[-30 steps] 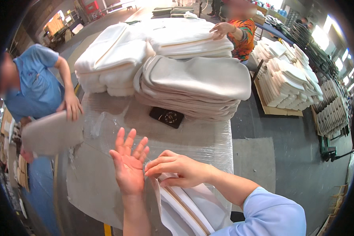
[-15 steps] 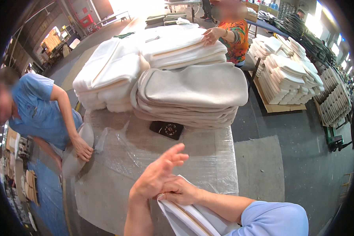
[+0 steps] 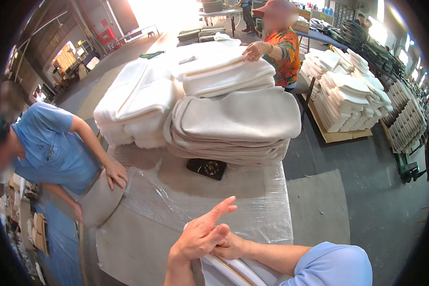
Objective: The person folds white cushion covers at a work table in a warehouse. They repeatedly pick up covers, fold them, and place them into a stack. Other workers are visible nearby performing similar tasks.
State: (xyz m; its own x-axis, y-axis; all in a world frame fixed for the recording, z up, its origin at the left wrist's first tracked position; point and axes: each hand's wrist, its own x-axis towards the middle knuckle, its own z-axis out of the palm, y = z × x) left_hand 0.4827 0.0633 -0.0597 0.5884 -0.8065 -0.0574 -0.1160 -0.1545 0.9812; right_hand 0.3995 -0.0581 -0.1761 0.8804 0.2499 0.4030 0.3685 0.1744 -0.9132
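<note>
A white padded piece with a tan strip along its edge lies close to me at the table's front. My right hand grips its far end, the fingers partly hidden behind my left hand. My left hand is held over the right, touching or nearly touching it, with its fingers stretched out and the thumb apart. No object shows in the left hand. Beyond them is the plastic-covered table, with a dark flat rectangular item bearing a round pattern.
A stack of grey padded pieces and white stacks fill the table's far part. At left a co-worker in blue holds a grey curved piece. Another person in a patterned shirt stands behind the stacks. Light pads are piled at right.
My hands have shifted slightly right and lower in the picture, the left hand turning so its thumb shows. The blue-clad co-worker's grey piece has moved right and lies flatter on the table edge.
</note>
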